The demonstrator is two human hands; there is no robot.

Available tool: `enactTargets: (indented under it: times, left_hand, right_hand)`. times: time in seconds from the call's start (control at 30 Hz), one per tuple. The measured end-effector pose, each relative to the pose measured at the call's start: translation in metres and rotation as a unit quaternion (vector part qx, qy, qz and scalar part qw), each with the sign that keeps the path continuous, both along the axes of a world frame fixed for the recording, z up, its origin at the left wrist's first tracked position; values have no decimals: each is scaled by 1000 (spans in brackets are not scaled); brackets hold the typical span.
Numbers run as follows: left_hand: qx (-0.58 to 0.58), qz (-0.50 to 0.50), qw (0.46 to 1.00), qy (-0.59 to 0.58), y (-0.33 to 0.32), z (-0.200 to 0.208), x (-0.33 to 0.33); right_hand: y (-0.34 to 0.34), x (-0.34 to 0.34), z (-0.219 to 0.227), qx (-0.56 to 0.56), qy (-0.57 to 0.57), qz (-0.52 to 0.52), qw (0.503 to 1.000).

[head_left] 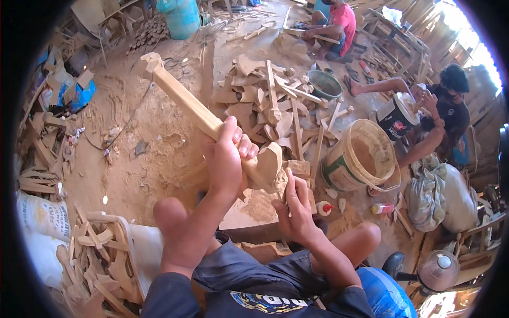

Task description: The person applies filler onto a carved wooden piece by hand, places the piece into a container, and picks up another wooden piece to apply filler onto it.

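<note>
My left hand (224,156) is wrapped round a long carved wooden piece (183,95), tilted with its knobbed end up to the far left. Its other end widens into a curved, blade-like head (268,162) above my lap. Against that head my right hand (297,209) is closed, thumb and fingers pinched together. What the pinch holds, if anything, is too small and hidden to make out. Just beyond the right fingertips sits a wooden block (298,168). Below the head lies a dusty, pale board (249,209).
Carved wooden parts (249,100) are heaped ahead. A large dusty bucket (360,156), a small glue bottle (324,208) and a red-and-white bottle (383,209) stand or lie at right. Two other people (342,26) sit working beyond. Wood offcuts fill a white container (146,249) at left.
</note>
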State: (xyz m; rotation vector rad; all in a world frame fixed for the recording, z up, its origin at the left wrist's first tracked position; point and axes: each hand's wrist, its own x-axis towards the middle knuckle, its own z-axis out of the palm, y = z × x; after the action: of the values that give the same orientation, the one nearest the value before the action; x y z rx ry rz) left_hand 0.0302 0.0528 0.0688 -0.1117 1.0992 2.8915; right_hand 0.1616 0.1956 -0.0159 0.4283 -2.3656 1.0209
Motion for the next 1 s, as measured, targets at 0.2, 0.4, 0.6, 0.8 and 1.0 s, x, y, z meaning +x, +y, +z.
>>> enactTargets:
  times: [0.2,0.4,0.6,0.8,1.0]
  left_hand:
    - [-16,0,1000,12,-7,-5,-5]
    - [-62,10,997,49,-16,-4,-5]
    - [-105,40,991,79,-16,-10,-3]
    - [-109,62,986,111,-26,-10,-10]
    - [-68,39,996,49,-13,-2,-3]
  right_hand:
    - [-10,8,-11,68,-24,-40,997]
    - [4,16,3,164,-25,-20,986]
    - [24,25,34,257,-97,-44,961]
    - [45,21,29,-196,-226,68,952]
    - [16,19,17,-379,-343,116,852]
